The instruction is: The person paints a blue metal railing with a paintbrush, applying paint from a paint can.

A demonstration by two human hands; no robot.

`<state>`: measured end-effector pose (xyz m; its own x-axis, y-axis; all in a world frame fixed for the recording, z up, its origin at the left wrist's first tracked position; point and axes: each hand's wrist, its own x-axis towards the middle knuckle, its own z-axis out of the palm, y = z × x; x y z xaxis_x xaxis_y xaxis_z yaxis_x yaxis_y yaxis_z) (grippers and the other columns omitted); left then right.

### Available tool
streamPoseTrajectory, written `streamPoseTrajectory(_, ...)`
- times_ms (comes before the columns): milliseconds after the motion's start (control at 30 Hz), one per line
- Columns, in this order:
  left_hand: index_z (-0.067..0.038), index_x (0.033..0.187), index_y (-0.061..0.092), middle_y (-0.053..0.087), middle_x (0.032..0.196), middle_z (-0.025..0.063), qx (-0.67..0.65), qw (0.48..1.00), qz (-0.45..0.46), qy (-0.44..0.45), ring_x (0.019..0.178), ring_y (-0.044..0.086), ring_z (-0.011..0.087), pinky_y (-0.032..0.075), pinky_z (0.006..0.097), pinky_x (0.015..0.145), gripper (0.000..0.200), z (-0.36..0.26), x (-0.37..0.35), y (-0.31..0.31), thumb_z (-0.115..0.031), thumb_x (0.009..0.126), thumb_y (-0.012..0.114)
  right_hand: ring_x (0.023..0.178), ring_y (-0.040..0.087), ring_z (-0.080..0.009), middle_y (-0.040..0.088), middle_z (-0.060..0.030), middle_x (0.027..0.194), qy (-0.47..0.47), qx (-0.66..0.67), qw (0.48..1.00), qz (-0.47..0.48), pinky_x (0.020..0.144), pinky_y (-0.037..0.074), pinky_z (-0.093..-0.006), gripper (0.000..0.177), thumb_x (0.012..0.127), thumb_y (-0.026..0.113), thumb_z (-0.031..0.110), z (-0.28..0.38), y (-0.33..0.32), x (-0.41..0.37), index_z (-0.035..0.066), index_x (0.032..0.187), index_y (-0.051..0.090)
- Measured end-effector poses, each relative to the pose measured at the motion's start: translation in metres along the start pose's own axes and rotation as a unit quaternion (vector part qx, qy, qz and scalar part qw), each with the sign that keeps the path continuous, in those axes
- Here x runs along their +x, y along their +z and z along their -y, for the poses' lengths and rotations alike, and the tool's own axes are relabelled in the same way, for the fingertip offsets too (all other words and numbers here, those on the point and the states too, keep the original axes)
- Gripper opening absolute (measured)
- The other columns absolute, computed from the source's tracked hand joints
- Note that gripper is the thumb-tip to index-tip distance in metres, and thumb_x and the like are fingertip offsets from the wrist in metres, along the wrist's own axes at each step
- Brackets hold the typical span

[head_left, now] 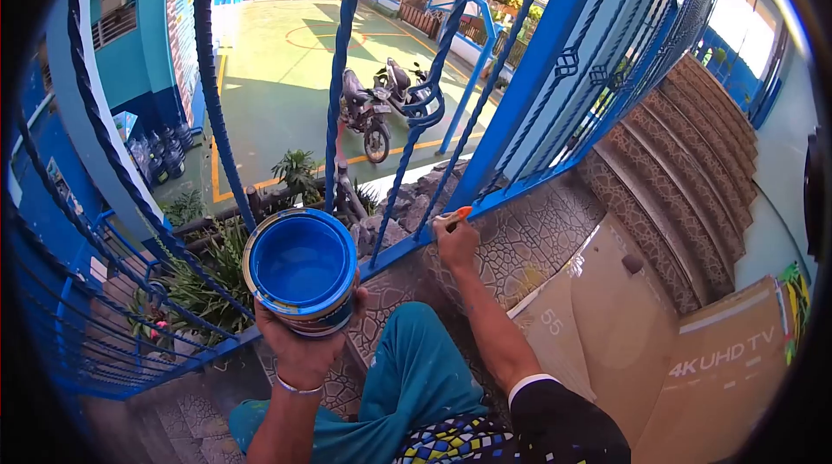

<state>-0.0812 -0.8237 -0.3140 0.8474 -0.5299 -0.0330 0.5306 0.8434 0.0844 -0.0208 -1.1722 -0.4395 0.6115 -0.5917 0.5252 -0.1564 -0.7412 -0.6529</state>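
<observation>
My left hand [305, 347] is wrapped round the lower side of an open paint can [328, 322], which holds blue paint [303, 265]. Out to the right, my right hand [457, 243] grips a paintbrush [452, 218] with an orange part showing at its end; the bristles are hard to make out. The brush is close to the bottom rail [490, 201] of the blue metal railing, beside a wide blue post [520, 74]. Twisted blue bars [341, 74] rise behind the can.
Flattened cardboard [598, 317] covers the floor on my right, with a small dark lump [633, 264] on it. Curved patterned steps [667, 178] climb at the right. Beyond the railing are plants [217, 273], rocks [416, 195], parked motorbikes [368, 113] and a court [269, 74].
</observation>
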Motion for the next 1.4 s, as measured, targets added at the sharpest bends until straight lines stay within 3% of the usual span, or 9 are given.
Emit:
streamPoseTrajectory(333,0.000,0.151,0.045,0.055,0.145,0.0218,-0.025,0.999,0.019,-0.030,0.135,0.050,0.0383,0.045,0.0560,0.111,0.089,0.007,-0.001,0.007,-0.064,0.090,0.052,0.077,0.075,-0.0282,0.076,-0.0131,0.085,0.012,0.075,0.996,0.043,0.075,0.057,-0.0381,0.025,0.086,0.082,0.014,-0.008,-0.014,0.007,0.000,0.104,0.073)
streamPoseTrajectory(533,0.000,0.152,0.045,0.056,0.144,0.0210,-0.009,0.999,0.014,-0.027,0.134,0.050,0.0375,0.046,0.0548,0.109,0.086,0.006,0.000,0.003,-0.061,0.090,0.051,0.092,0.068,-0.0331,0.071,-0.0097,0.096,-0.155,0.012,0.987,-0.042,0.081,0.055,-0.0447,0.020,0.087,0.075,0.011,-0.011,-0.036,0.010,0.006,0.107,0.073)
streamPoseTrajectory(633,-0.001,0.152,0.045,0.055,0.144,0.0209,-0.039,0.999,0.002,-0.038,0.135,0.050,0.0379,0.045,0.0552,0.109,0.088,0.008,0.001,0.007,-0.063,0.091,0.049,0.096,0.066,-0.0284,0.070,-0.0069,0.100,-0.293,-0.053,0.954,0.017,0.084,0.052,-0.0435,0.023,0.084,0.077,0.007,-0.004,-0.036,0.001,0.008,0.106,0.076)
streamPoseTrajectory(733,-0.009,0.155,0.043,0.054,0.144,0.0274,-0.093,0.994,-0.043,-0.049,0.128,0.056,0.0442,0.047,0.0593,0.106,0.093,0.008,0.004,0.008,-0.072,0.086,0.052,0.098,0.063,-0.0277,0.070,-0.0056,0.100,-0.333,-0.109,0.926,0.139,0.088,0.050,-0.0431,0.022,0.082,0.075,0.007,-0.006,-0.029,-0.015,0.010,0.104,0.077)
streamPoseTrajectory(933,-0.008,0.155,0.043,0.054,0.143,0.0283,-0.059,0.996,-0.055,-0.026,0.128,0.056,0.0450,0.047,0.0618,0.104,0.091,0.007,0.005,0.000,-0.072,0.089,0.047,0.099,0.064,-0.0273,0.069,-0.0027,0.099,-0.267,-0.032,0.963,0.026,0.089,0.049,-0.0428,0.018,0.082,0.076,0.007,0.000,-0.040,-0.006,0.013,0.099,0.079)
streamPoseTrajectory(1033,-0.004,0.153,0.044,0.055,0.144,0.0246,-0.008,0.999,-0.008,-0.034,0.134,0.051,0.0417,0.045,0.0594,0.108,0.091,0.006,0.008,-0.005,-0.069,0.090,0.048,0.092,0.066,-0.0268,0.069,-0.0029,0.095,-0.348,-0.089,0.924,0.132,0.084,0.051,-0.0417,0.022,0.078,0.079,0.008,-0.008,-0.039,-0.013,0.011,0.100,0.078)
streamPoseTrajectory(1133,-0.004,0.153,0.045,0.055,0.144,0.0250,-0.005,1.000,-0.005,-0.013,0.134,0.051,0.0417,0.045,0.0598,0.109,0.090,0.006,0.008,-0.006,-0.069,0.091,0.048,0.085,0.069,-0.0297,0.070,-0.0052,0.092,-0.140,0.137,0.977,0.087,0.076,0.055,-0.0408,0.021,0.082,0.080,0.008,-0.004,-0.031,-0.023,0.009,0.103,0.076)
streamPoseTrajectory(1233,-0.007,0.153,0.045,0.055,0.143,0.0264,-0.035,0.999,-0.025,-0.012,0.133,0.052,0.0431,0.046,0.0609,0.108,0.089,0.005,0.008,-0.006,-0.070,0.091,0.047,0.080,0.070,-0.0319,0.070,-0.0077,0.090,-0.089,0.115,0.989,0.011,0.070,0.056,-0.0404,0.020,0.085,0.080,0.012,-0.005,-0.026,-0.006,0.008,0.104,0.075)
streamPoseTrajectory(1400,-0.015,0.152,0.047,0.052,0.150,0.0199,-0.054,0.998,-0.015,-0.022,0.135,0.053,0.0444,0.046,0.0686,0.106,0.080,0.002,0.011,-0.014,-0.063,0.088,0.057,0.085,0.071,-0.0269,0.070,-0.0067,0.092,-0.291,-0.107,0.950,0.050,0.071,0.056,-0.0397,0.015,0.086,0.080,0.013,0.010,-0.028,0.027,0.009,0.100,0.075)
